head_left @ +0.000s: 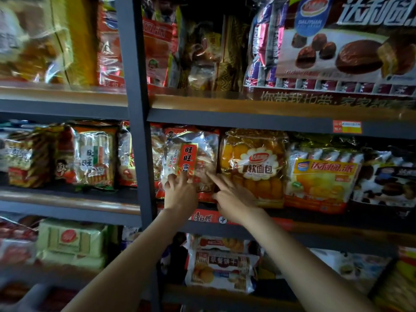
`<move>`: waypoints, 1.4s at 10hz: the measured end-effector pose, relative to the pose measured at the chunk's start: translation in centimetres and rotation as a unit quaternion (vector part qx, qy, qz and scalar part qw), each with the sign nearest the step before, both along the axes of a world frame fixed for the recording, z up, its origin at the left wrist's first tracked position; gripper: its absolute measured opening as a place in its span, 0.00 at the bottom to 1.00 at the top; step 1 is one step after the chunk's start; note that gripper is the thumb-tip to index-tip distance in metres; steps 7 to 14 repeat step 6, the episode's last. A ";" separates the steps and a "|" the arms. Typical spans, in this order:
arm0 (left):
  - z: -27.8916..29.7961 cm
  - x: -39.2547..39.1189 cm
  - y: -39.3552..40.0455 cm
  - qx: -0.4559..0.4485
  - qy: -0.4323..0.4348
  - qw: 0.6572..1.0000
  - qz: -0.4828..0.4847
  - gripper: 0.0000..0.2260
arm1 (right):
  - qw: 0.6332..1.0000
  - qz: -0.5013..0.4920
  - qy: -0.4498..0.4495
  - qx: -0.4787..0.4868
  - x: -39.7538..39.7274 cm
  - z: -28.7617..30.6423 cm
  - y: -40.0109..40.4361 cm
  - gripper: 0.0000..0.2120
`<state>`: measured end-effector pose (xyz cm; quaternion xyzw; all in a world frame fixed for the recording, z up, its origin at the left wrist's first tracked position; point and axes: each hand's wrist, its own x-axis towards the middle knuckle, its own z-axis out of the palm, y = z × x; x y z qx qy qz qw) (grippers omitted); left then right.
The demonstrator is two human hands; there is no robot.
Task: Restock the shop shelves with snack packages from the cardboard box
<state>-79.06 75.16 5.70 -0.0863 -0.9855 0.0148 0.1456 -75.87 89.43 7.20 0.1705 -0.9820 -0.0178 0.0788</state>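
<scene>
I'd press the rice-cracker bag (189, 161) squarely back at twelve o'clock: left hand (180, 194) fingers spread flat against it, right hand (231, 199) forefinger extended, gripping nothing.

A shop, for sure. Tall dark metal shelves (135, 136) packed full of shiny snack bags (254, 163) and boxes. A red and yellow price tag (347, 126) stuck on one shelf edge.

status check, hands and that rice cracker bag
Left hand and right hand both open, fingers pressing rice cracker bag upright on middle shelf. Soft bread bag close on its right.
</scene>
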 end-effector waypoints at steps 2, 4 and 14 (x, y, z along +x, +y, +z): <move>-1.5 -2.9 -1.9 -0.059 -0.081 0.995 -0.023 0.24 | 0.993 -0.062 -0.072 0.071 -0.4 0.7 -1.1 0.14; -1.4 -3.4 -2.2 -0.060 -0.086 0.994 -0.031 0.23 | 0.991 -0.098 -0.067 0.068 0.0 1.3 -1.8 0.13; 0.4 0.1 -2.4 0.047 -0.010 0.995 -0.086 0.18 | 0.998 -0.013 0.035 -0.041 2.1 1.3 -0.2 0.19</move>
